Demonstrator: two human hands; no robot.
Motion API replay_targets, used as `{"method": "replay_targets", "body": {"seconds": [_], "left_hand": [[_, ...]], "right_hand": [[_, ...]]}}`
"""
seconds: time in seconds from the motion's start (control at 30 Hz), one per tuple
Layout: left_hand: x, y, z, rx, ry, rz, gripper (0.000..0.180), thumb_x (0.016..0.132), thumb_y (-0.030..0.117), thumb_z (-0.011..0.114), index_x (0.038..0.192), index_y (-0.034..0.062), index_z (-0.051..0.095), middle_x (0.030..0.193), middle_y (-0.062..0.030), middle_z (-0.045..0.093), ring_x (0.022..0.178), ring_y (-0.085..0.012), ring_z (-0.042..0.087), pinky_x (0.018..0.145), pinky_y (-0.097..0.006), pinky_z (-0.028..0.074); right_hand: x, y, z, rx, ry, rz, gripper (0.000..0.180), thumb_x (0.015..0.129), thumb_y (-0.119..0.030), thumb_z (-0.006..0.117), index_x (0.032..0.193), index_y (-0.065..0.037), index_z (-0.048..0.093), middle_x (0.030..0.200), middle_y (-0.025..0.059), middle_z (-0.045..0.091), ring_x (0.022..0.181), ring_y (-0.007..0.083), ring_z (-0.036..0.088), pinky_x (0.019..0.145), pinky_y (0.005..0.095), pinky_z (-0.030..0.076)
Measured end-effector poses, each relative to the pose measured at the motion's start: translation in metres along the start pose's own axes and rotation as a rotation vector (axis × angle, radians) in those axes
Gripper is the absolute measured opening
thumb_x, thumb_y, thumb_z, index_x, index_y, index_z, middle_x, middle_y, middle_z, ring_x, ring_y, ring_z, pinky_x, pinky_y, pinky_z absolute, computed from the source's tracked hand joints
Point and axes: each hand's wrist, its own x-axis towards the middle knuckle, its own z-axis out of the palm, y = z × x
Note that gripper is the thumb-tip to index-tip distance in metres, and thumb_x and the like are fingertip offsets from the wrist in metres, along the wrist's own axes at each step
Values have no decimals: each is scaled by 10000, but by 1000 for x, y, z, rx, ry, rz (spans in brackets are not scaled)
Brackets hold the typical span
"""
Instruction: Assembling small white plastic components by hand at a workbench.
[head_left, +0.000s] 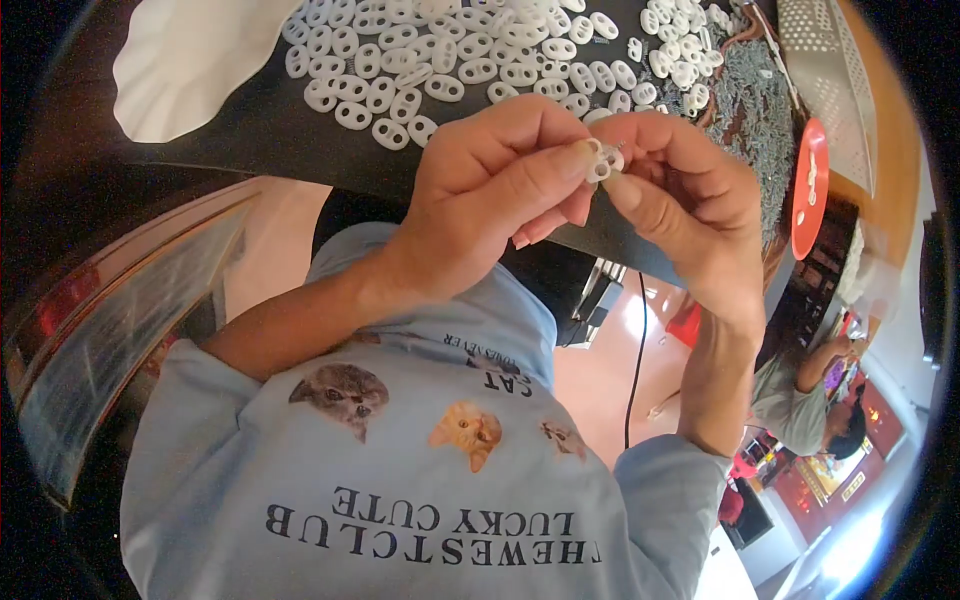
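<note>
Both hands meet at upper centre of frame, just off the near edge of the dark surface (270, 130). Left hand (490, 190) curled, thumb and forefinger pinched on a small white two-hole plastic piece (601, 160); other fingers folded under. Right hand (680, 200) also closed in, thumb and fingertips pressed onto the same piece from the right side, with what looks like a thin metal bit at its top, too small to be sure. So the piece sits squeezed between the two hands, fingertips touching, held in the air in front of the surface edge, not resting on it.

Right behind the hands, upper centre, a big spread of loose white pieces (450, 60) of the same kind lies flat on the surface, nearest ones just beyond the left knuckles. Upper right: a heap of small grey metal parts (745, 110), close behind the right hand. Upper left: a white wavy-edged tray (190, 60), well apart from the hands. Far upper right: a white perforated basket (825, 70) and a red round tag (809, 190) at the surface's edge.

Open room below the hands, over the light-blue shirt (400, 470) with cat prints. Lower right: another person (810, 400) seated, well apart.
</note>
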Motion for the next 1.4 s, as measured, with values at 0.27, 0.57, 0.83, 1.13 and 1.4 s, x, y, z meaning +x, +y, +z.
{"method": "replay_targets", "body": {"seconds": [0.27, 0.57, 0.83, 1.13, 1.4], "left_hand": [[-1, 3, 1, -53, -13, -66, 156, 914, 135, 472, 897, -1, 545, 688, -66, 547, 505, -75, 422, 435, -197, 316], [1, 7, 2, 41, -55, -138, 125, 879, 107, 495, 846, 4, 557, 645, -46, 533, 485, -42, 375, 418, -189, 271], [2, 7, -1, 126, -131, -104, 132, 887, 120, 500, 836, 18, 564, 650, -24, 540, 483, -21, 363, 430, -179, 272], [1, 7, 0, 164, -130, -100, 135, 893, 130, 499, 824, 29, 558, 645, -9, 527, 485, -20, 361, 433, -186, 262], [-3, 6, 2, 179, -110, -75, 136, 896, 138, 500, 824, 38, 557, 655, 4, 523, 503, -18, 362, 441, -183, 258]], "right_hand": [[-6, 1, -8, -111, 41, -64, 128, 924, -110, 545, 954, 12, 565, 834, 3, 566, 800, 70, 497, 723, 203, 409], [4, -20, -19, -281, -142, 95, 222, 954, -196, 498, 873, 10, 515, 767, -14, 468, 742, 77, 411, 658, 215, 365], [11, -19, -24, -373, -256, 23, 184, 940, -156, 486, 854, 4, 510, 715, 0, 440, 702, 81, 405, 612, 232, 363], [10, -15, -24, -412, -251, -16, 181, 932, -150, 499, 847, 9, 513, 677, 0, 424, 661, 82, 395, 567, 240, 349], [3, -15, -15, -391, -155, 38, 192, 926, -155, 512, 826, 8, 513, 666, 5, 440, 639, 84, 389, 548, 244, 337]]}}
